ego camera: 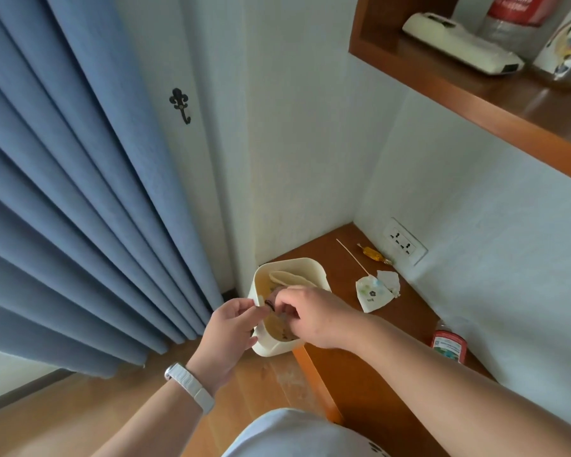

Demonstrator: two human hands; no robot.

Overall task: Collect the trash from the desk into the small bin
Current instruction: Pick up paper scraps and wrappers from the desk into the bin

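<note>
Trash is only partly collected: fingers of my left hand (231, 328) and right hand (314, 316) pinch a small dark scrap (269, 305) over the small bin (279, 265), which already holds some paper. On the desk (353, 367), a stick (351, 255), a candy wrapper (374, 253) and crumpled papers (376, 291) remain.

Cream bin (279, 347), blue curtain (63, 192), orange-brown desk (360, 364), white flower-printed wrapper (371, 295) (one dark bloom), amber candy (374, 253)

Soft, even daylight; edges bow, and the far shelf (495, 94) looks slightly blurred.
</note>
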